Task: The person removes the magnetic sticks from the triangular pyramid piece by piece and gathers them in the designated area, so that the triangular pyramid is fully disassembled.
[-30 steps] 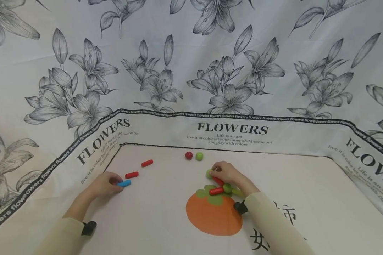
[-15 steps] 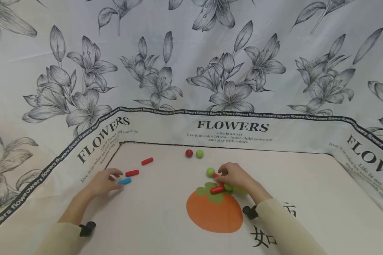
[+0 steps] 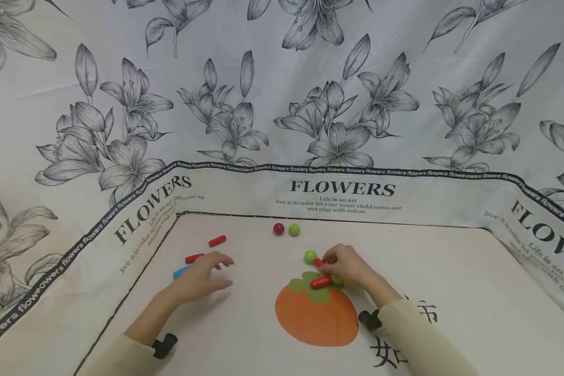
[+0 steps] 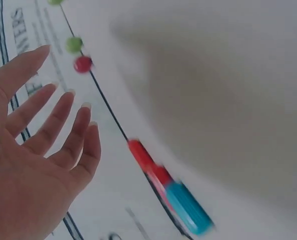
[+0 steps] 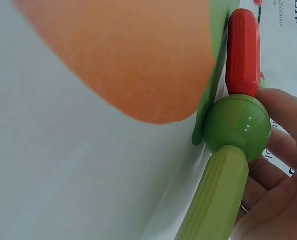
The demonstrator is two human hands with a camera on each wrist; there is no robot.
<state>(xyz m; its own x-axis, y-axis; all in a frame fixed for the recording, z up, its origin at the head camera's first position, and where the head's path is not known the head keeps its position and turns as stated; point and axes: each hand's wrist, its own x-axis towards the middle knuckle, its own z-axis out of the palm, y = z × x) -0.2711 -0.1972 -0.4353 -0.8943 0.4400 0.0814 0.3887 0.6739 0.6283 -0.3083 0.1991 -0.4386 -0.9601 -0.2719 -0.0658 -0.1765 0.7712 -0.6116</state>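
1. Left hand (image 3: 195, 282): grip wide, fingers loosely bent, nothing held; fingertips aim right in the head view.
2. Right hand (image 3: 348, 267): grip narrow, thumb and fingers apparently pinching the upper red rod (image 3: 318, 262), mostly hidden behind them.
3. Work piece, right of centre in the head frame: front red rod (image 3: 320, 282) and yellow-green rod (image 5: 216, 195) meet at the dark green ball (image 5: 238, 127).
4. Key relation: the light green ball (image 3: 310, 256) lies upper left of the right grip, at the end of the upper red rod, whose axis runs upper left to lower right. Joined or only touching: cannot tell. Right hand nearer; left hand well apart.
5. Left of frame: blue rod (image 3: 180, 272), partly behind the left hand, then near red rod (image 3: 194, 258) and far red rod (image 3: 217, 241), long axes all slanting up to the right.
6. Upper middle: red ball (image 3: 279, 228) and second green ball (image 3: 294, 229), just beside each other, near the back seam (image 3: 244, 215).
7. Room: a broad span of pale desk (image 3: 235, 329) between left fingertips and orange print (image 3: 317, 318). Seam is tightest behind the two balls.
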